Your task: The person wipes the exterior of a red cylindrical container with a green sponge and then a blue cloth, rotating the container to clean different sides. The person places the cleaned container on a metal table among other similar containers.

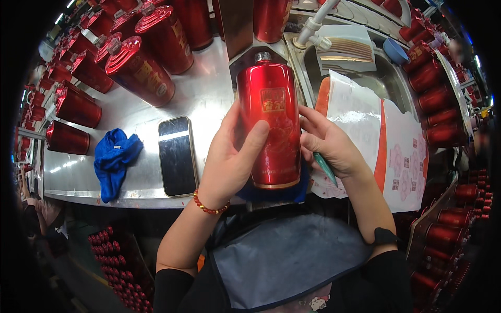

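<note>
A glossy red bottle [272, 141] with a gold label panel and a clear stopper stands upright in front of me, its base at the table's front edge. My left hand [233, 151] is closed around its left side, the thumb lying across the front. On the other side, the fingers of my right hand [333, 143] touch the bottle. That hand also grips a slim green pen-like tool [325, 168], its tapered end pointing down toward me. Whether the tool is a pen or a blade cannot be made out. Blue cloth [276, 194] shows under the bottle's base.
Left on the metal table [141, 125] lie a dark phone [177, 156] and a crumpled blue cloth [116, 163]. Several red bottles [140, 73] crowd behind them. To the right are printed sheets [402, 156], a sink [389, 78] with a white tap [312, 34], and a blue bowl [395, 51].
</note>
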A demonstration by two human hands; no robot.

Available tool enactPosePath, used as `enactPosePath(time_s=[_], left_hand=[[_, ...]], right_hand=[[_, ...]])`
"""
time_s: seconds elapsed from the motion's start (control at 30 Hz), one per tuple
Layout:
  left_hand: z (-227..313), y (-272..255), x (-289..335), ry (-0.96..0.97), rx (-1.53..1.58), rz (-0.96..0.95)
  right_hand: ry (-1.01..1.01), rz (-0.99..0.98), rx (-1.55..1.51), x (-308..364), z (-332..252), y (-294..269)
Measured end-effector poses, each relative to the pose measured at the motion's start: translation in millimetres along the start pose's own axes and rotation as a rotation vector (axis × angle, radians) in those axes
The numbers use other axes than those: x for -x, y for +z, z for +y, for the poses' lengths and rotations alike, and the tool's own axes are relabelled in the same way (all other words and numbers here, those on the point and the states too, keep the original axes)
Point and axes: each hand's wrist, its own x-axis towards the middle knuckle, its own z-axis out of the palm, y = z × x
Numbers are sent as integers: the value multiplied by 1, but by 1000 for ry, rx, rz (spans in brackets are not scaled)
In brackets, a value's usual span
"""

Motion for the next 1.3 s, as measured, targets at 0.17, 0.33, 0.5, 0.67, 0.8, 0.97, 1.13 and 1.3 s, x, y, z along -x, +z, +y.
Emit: enactPosePath(time_s=[0.17, 0.33, 0.5, 0.67, 0.8, 0.97, 1.13, 1.3], left_hand=[[-2, 1, 2, 35, -99, -33], [-3, -3, 3, 58, -144, -42], [-2, -3, 5, 15, -66, -20], [-4, -3, 6, 26, -63, -9], [-5, -4, 6, -4, -69, 4], [0, 2, 6, 21, -48, 7], [-1, 1, 6, 35, -82, 18], [-1, 0, 6, 10, -83, 17]], right_hand=[[-20, -32, 24, 0, -2, 2], [-43, -55, 21, 1, 3, -2], [8, -2, 42, -3, 0, 0], [-2, 16, 47, -2, -4, 4], [-6, -3, 41, -3, -2, 2], [-31, -23, 27, -1, 3, -2], [-15, -30, 17, -1, -2, 2], [-21, -37, 12, -1, -2, 1]])
